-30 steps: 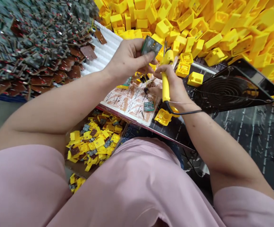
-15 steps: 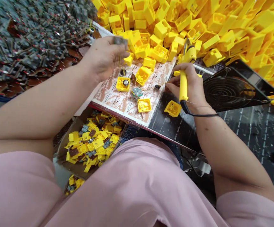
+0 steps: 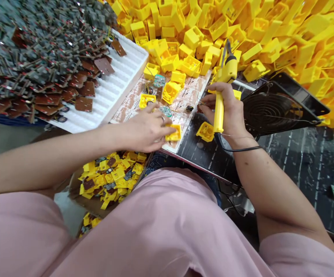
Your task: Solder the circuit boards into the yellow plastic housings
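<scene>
My left hand (image 3: pixel 145 129) reaches over the patterned work board (image 3: pixel 181 144), fingers spread. Its fingertips are by a yellow plastic housing (image 3: pixel 175 132), a small green circuit board (image 3: pixel 165 111) and another housing (image 3: pixel 147 100) with a round part in it; I cannot tell which it touches. My right hand (image 3: pixel 232 111) is wrapped round the yellow handle of a soldering gun (image 3: pixel 219 109), tip pointing up and away. Thin wire shows at its thumb and forefinger. A second small circuit board (image 3: pixel 159 80) lies farther back beside an upturned housing (image 3: pixel 171 92).
Yellow housings (image 3: pixel 196 38) are heaped at the back and right. Brown-backed circuit boards (image 3: pixel 48 100) pile up on a white foam sheet (image 3: pixel 123 69) at left. A black fan (image 3: pixel 271 107) stands right of my right hand. Below the table edge, a carton (image 3: pixel 76 188) holds filled housings.
My left hand has come down and toward me from the back left, letting go of a circuit board, which now lies at the back of the work board. My right hand keeps the soldering gun.
</scene>
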Tool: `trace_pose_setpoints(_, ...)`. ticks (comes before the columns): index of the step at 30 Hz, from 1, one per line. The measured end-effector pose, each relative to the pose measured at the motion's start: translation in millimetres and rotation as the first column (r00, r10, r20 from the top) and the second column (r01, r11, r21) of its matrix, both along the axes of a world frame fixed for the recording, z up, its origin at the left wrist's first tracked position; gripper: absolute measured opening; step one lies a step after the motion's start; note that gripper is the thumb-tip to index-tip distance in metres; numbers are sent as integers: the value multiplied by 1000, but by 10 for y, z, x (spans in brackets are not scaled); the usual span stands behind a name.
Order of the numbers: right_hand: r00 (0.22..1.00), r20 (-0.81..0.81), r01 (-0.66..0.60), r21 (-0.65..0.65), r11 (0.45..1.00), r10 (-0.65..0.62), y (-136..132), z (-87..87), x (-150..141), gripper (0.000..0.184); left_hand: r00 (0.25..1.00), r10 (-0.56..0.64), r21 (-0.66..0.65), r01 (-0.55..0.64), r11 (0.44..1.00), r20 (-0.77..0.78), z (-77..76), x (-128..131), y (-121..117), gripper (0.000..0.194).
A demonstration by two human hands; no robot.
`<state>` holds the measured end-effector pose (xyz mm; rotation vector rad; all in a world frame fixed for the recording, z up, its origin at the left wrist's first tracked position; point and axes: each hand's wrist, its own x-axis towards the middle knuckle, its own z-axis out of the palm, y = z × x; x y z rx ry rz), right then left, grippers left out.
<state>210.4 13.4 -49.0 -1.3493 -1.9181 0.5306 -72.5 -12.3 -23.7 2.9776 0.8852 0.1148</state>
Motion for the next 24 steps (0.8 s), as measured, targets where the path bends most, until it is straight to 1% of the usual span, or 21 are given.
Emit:
trace_pose_setpoints(1,1000,-10,-2,-6,1000,2,2,1,-14,42,996,-89,29,89,996,5,-19,23,-85,30)
trace_pose_setpoints(2,1000,-25,-7,-6,1000,6,7,0,-30,44,986,-160,63,157,986,48,-45,55,-167,29)
trace_pose_setpoints(3,999,-43,-14,-2,1000,14,15,-4,-46,45,975,-200,79,193,978,98,-75,94,-241,28)
trace_pose_setpoints(6,996,-79,-26,17,1000,27,37,-24,-76,45,932,-247,78,235,969,265,-149,193,-373,28)
trace_pose_setpoints(8,996,-81,-25,31,999,28,43,-37,-75,43,905,-254,78,242,967,343,-146,205,-336,32)
trace_pose_setpoints(9,997,-79,-22,36,999,25,43,-43,-70,42,904,-217,68,207,976,368,-124,197,-272,34)
trace_pose_setpoints(10,997,-77,-18,41,999,21,43,-47,-63,43,914,-147,49,139,989,377,-90,189,-182,36)
trace_pose_setpoints(11,997,-78,-14,44,999,17,44,-49,-58,44,930,-49,24,43,999,365,-49,188,-73,38)
trace_pose_setpoints(13,996,-93,-6,50,999,11,45,-44,-57,45,953,168,-13,-170,985,254,33,228,166,38)
trace_pose_setpoints(15,996,-93,-3,55,998,8,39,-18,-63,46,957,281,-11,-281,960,67,79,326,372,35)
trace_pose_setpoints(17,998,-63,10,71,997,-5,12,36,-62,45,940,330,4,-331,944,-83,74,435,506,31)
trace_pose_setpoints(19,999,-39,26,106,994,-22,-42,118,-32,42,924,347,16,-349,937,-162,32,494,575,25)
trace_pose_setpoints(22,997,-75,39,165,986,-26,-152,269,73,40,928,318,25,-320,947,-194,-45,444,604,20)
trace_pose_setpoints(24,994,-108,43,197,979,-22,-216,359,159,41,942,285,30,-284,958,-176,-77,369,604,19)
